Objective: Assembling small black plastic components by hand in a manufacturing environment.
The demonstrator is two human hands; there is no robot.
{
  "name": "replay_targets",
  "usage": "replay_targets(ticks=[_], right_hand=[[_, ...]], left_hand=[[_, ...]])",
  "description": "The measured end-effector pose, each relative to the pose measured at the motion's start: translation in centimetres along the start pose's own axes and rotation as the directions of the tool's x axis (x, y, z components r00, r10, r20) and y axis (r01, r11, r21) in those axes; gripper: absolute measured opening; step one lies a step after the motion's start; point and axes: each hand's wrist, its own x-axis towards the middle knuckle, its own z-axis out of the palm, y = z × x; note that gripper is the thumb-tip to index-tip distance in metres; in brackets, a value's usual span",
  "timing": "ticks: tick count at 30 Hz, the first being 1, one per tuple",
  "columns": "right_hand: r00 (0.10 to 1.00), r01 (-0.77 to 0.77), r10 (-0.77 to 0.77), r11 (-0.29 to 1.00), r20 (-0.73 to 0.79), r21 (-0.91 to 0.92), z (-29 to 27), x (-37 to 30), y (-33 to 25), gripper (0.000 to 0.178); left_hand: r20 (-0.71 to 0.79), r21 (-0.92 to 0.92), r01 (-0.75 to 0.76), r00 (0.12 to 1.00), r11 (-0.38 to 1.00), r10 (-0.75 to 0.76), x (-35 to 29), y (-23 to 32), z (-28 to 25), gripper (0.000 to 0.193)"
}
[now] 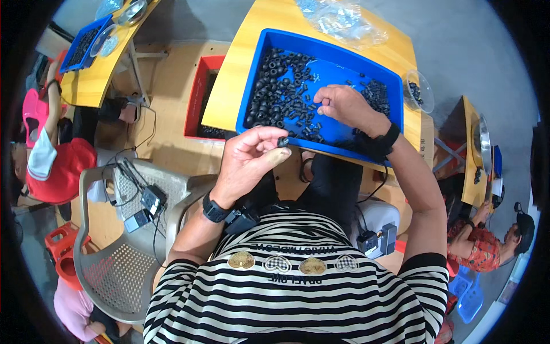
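Observation:
My left hand (245, 159) is closed in front of the near edge of a blue tray (338, 63). Between its thumb and forefinger it pinches a small black cylindrical part (282, 141). Over the tray, my right hand (348, 106) has its fingers curled together; whatever they hold, if anything, is too small to make out. Larger black ring-shaped parts (269, 94) are spread across the tray's left half. A heap of finer black pieces (376, 94) lies at its right end, partly hidden by my right hand and wrist.
The tray rests on a yellow table (235, 63). A clear plastic bag (344, 26) lies behind it, and a clear bowl (423, 94) with black parts stands at its right. A red bin (193, 112) is on the left, near a grey chair (114, 281). People sit at both sides.

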Motion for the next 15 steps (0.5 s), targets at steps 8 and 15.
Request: replay_targets(ticks=[8, 15], right_hand=[[0.997, 0.073, -0.073, 0.997, -0.021, 0.000, 1.0, 0.8, 0.2, 0.014], [0.997, -0.058, 0.069, 0.954, -0.029, 0.295, -1.9, -0.5, -4.6, 0.015]], left_hand=[[0.033, -0.001, -0.003, 0.999, 1.000, 0.003, 0.1, 0.0, -0.3, 0.031], [0.016, -0.027, 0.001, 1.000, 1.000, -0.001, 0.2, 0.4, -0.6, 0.029]])
